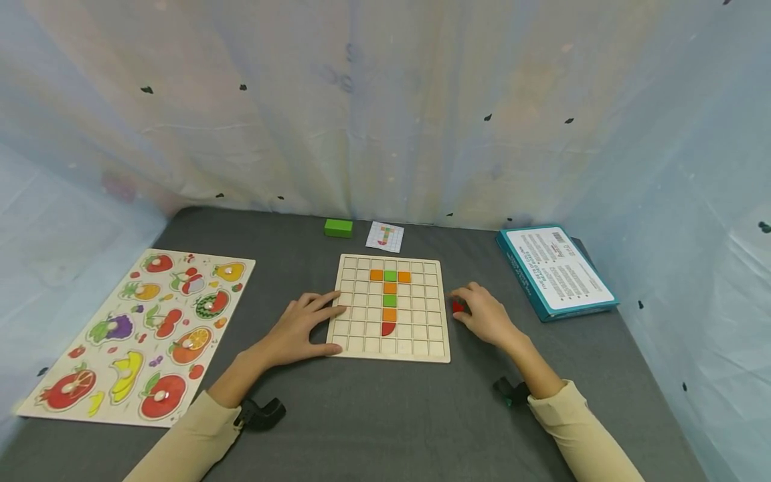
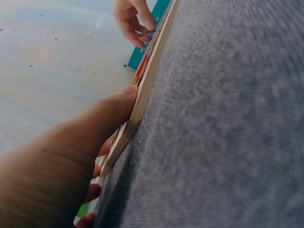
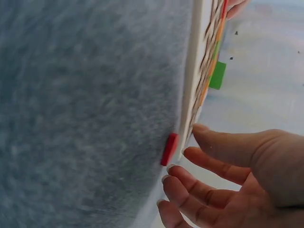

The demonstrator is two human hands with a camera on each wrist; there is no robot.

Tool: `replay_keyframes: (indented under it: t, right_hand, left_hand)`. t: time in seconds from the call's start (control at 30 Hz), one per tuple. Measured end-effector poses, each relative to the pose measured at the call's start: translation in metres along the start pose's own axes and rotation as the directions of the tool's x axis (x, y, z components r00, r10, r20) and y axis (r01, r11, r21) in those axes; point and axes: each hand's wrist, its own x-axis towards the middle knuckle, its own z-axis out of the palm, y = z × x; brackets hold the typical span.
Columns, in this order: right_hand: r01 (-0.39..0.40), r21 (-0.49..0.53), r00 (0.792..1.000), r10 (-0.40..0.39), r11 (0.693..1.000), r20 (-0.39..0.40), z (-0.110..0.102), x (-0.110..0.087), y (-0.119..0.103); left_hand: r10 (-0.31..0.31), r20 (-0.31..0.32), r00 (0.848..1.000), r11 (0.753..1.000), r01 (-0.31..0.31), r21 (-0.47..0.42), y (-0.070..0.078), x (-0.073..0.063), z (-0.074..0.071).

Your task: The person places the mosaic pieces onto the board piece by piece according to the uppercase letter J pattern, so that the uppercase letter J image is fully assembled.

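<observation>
A wooden grid board (image 1: 355, 331) lies flat, with orange and green square tiles (image 1: 390, 288) in a T shape. A red quarter-round tile (image 1: 388, 329) sits at the foot of that column. My left hand (image 1: 298, 331) rests on the board's left edge, its thumb (image 2: 116, 107) and fingers spread along the rim. Just right of the board, my right hand (image 1: 484, 316) hovers with loosely bent fingers around a loose red piece (image 1: 458, 306). In the right wrist view this red piece (image 3: 169, 149) lies on the cloth, apart from the fingertips (image 3: 173, 169).
Behind the board stand a green block (image 1: 338, 228) and a small pattern card (image 1: 385, 237). A fruit puzzle board (image 1: 141, 348) lies at left. To the right is a teal box (image 1: 557, 271). Pale plastic sheeting (image 1: 385, 120) surrounds the grey-covered table (image 1: 385, 422).
</observation>
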Motion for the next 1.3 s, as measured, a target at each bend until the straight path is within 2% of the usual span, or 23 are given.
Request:
replay_keyframes:
  t: [0.17, 0.53, 0.83, 1.0, 1.07, 1.13, 1.3]
  right_hand:
    - [-0.053, 0.015, 0.998, 0.052, 0.998, 0.028, 0.001, 0.003, 0.004]
    - [-0.085, 0.019, 0.995, 0.084, 0.996, 0.047, 0.002, 0.008, 0.002]
    - [-0.086, 0.082, 0.995, 0.081, 0.993, 0.061, 0.003, 0.010, 0.003]
    - [-0.028, 0.177, 1.000, 0.026, 0.984, 0.014, 0.003, 0.014, -0.001]
    - [0.013, 0.242, 1.000, -0.009, 0.970, -0.018, 0.004, 0.017, -0.006]
    - [0.052, 0.327, 0.999, -0.044, 0.944, -0.032, 0.005, 0.021, -0.014]
    - [0.116, 0.496, 0.990, -0.142, 0.861, 0.016, 0.013, 0.029, -0.045]
  left_hand:
    - [0.006, -0.006, 1.000, 1.000, -0.006, -0.001, 0.000, 0.001, 0.000]
    - [0.004, -0.003, 1.000, 1.000, -0.004, -0.001, 0.001, 0.001, -0.001]
    - [-0.001, -0.001, 1.000, 1.000, 0.001, -0.005, -0.001, 0.000, 0.000]
    - [-0.001, -0.001, 1.000, 1.000, 0.001, -0.005, 0.000, 0.000, 0.000]
    - [0.002, -0.001, 1.000, 1.000, -0.002, -0.008, 0.000, 0.000, 0.000]
    - [0.003, -0.003, 1.000, 1.000, -0.003, -0.010, 0.000, 0.000, 0.000]
    - [0.006, -0.006, 1.000, 1.000, -0.006, -0.009, 0.000, 0.000, 0.000]
